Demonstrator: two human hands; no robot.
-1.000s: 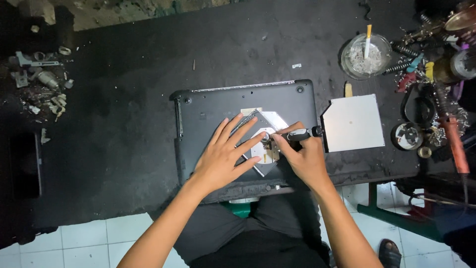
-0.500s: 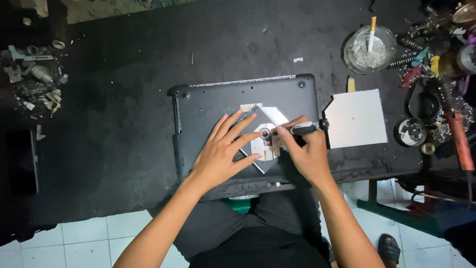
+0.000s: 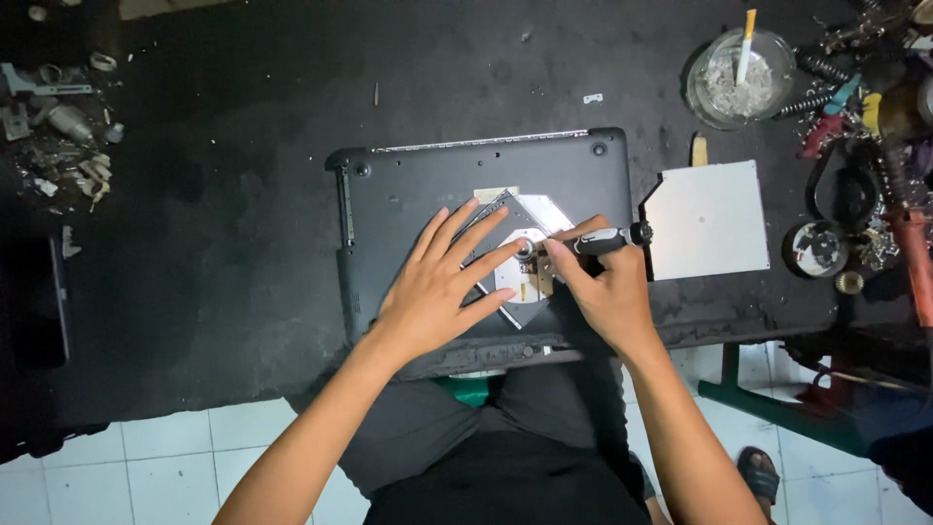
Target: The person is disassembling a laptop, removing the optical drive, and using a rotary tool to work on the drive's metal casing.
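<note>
Pressing flat with fingers spread, the left hand pins a thin silver metal drive part onto the upturned dark grey laptop base. Just beside it, the right hand pinches a slim black screwdriver. The plate looks light, stiff and easily bent, so its edges seem best held.

Both forearms are bare, without sleeves, watch or rings. The left hand and right hand wear no gloves; dark grey trousers cover the lap.

I'm in a repair workshop: my scuffed black table carries an upturned laptop, loose screws and scrap at its left edge, tangled tools at its right.
</note>
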